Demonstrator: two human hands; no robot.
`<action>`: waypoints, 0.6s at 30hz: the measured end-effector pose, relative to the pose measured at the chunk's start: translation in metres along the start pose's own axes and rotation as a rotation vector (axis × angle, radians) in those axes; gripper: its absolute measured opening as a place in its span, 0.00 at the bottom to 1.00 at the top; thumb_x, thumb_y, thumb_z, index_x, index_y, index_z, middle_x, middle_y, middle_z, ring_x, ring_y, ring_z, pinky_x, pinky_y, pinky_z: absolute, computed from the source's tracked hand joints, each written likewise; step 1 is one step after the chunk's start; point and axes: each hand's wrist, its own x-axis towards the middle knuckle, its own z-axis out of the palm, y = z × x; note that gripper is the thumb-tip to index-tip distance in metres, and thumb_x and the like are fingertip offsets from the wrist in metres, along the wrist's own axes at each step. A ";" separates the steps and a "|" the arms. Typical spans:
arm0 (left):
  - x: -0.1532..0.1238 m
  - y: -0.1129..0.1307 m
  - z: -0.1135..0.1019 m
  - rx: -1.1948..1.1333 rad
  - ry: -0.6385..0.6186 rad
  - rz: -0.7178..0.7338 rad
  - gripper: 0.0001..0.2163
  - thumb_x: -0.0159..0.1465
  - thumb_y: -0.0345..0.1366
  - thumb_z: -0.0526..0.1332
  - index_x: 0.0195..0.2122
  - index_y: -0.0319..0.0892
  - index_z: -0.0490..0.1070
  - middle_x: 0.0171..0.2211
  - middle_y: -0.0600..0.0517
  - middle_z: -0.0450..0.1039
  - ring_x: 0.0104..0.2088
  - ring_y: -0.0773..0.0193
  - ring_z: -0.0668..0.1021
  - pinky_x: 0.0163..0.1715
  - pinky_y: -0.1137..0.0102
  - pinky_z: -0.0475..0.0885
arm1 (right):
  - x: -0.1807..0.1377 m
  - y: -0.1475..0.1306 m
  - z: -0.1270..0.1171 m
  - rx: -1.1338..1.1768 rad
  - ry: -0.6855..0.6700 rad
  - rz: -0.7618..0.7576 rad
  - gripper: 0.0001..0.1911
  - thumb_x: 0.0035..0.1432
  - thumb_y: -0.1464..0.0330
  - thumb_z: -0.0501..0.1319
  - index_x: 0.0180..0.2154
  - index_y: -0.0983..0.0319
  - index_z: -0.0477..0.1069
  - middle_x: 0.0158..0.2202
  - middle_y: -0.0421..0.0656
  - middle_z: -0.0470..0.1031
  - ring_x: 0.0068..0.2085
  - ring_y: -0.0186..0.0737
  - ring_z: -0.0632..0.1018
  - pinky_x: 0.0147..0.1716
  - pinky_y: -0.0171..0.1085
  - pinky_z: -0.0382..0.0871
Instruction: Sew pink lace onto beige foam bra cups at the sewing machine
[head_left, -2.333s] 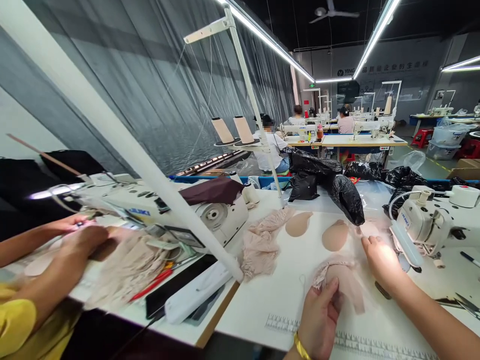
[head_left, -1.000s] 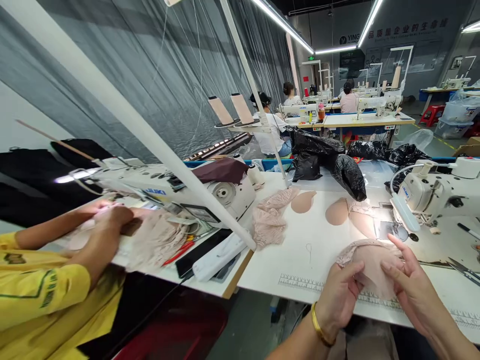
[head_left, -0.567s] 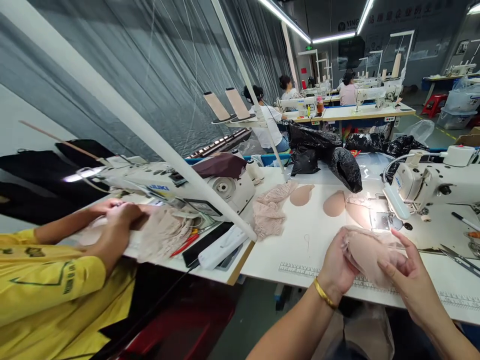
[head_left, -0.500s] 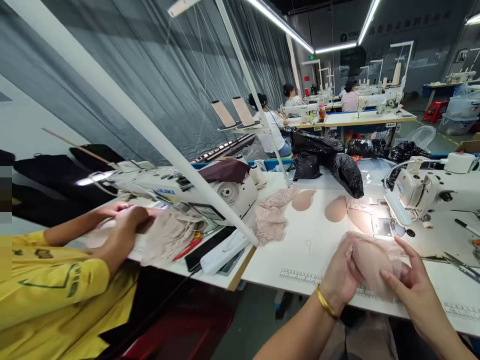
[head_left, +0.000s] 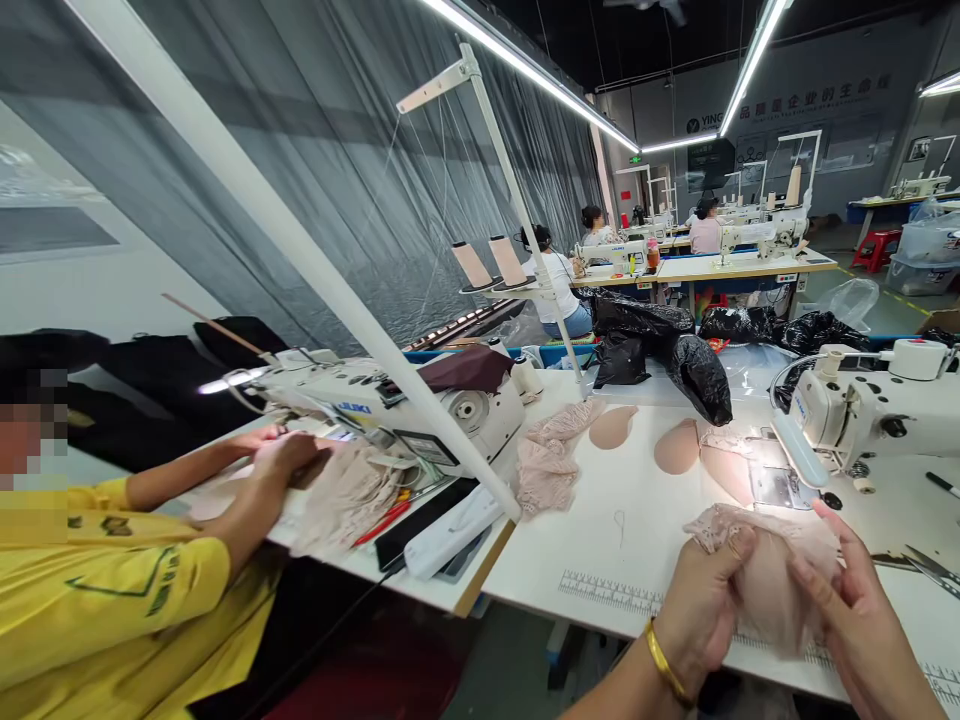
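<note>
Sheer beige lace-edged fabric (head_left: pixel 776 575) hangs between my two hands at the table's front edge. My left hand (head_left: pixel 709 595), with a gold bangle at the wrist, pinches its left side under the thumb. My right hand (head_left: pixel 862 605) holds the right side between thumb and lower fingers, its index finger raised. Just beyond is the lit needle area of a white sewing machine (head_left: pixel 900 410), where a beige piece (head_left: pixel 727 470) lies. Farther left rest two rounded beige cup pieces, a near one (head_left: pixel 676 448) and a far one (head_left: pixel 611 428), and crumpled beige lace (head_left: pixel 551 465).
Scissors (head_left: pixel 934 570) and a black pen (head_left: pixel 941 485) lie to the right. Black plastic bags (head_left: pixel 697 375) sit behind the table. At left, a co-worker in a yellow shirt (head_left: pixel 142 600) handles fabric at another sewing machine (head_left: pixel 360 400). A slanted white pole (head_left: pixel 300 260) crosses the view.
The view has shifted, so the surroundings sit slightly lower. My left thumb now lies over the fabric's top edge, and the fabric hangs more upright between my hands.
</note>
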 end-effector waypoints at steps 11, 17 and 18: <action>0.005 -0.002 0.000 -0.025 0.060 -0.049 0.25 0.49 0.43 0.83 0.45 0.36 0.84 0.43 0.41 0.84 0.44 0.52 0.82 0.50 0.63 0.75 | 0.011 0.001 -0.014 0.039 -0.022 0.108 0.50 0.52 0.46 0.75 0.71 0.44 0.60 0.50 0.44 0.86 0.43 0.55 0.85 0.40 0.48 0.82; 0.006 0.001 0.005 -0.148 0.138 -0.146 0.15 0.49 0.37 0.82 0.35 0.39 0.82 0.39 0.47 0.83 0.41 0.57 0.81 0.50 0.66 0.75 | 0.005 -0.006 -0.008 0.008 -0.013 0.109 0.55 0.49 0.49 0.78 0.73 0.44 0.57 0.47 0.43 0.86 0.42 0.54 0.85 0.40 0.48 0.81; 0.007 0.001 0.005 -0.132 0.134 -0.157 0.17 0.49 0.38 0.82 0.36 0.39 0.82 0.40 0.46 0.83 0.42 0.56 0.82 0.50 0.65 0.75 | 0.005 -0.007 -0.008 0.010 -0.010 0.115 0.54 0.49 0.49 0.78 0.72 0.44 0.58 0.47 0.43 0.86 0.41 0.53 0.85 0.39 0.47 0.81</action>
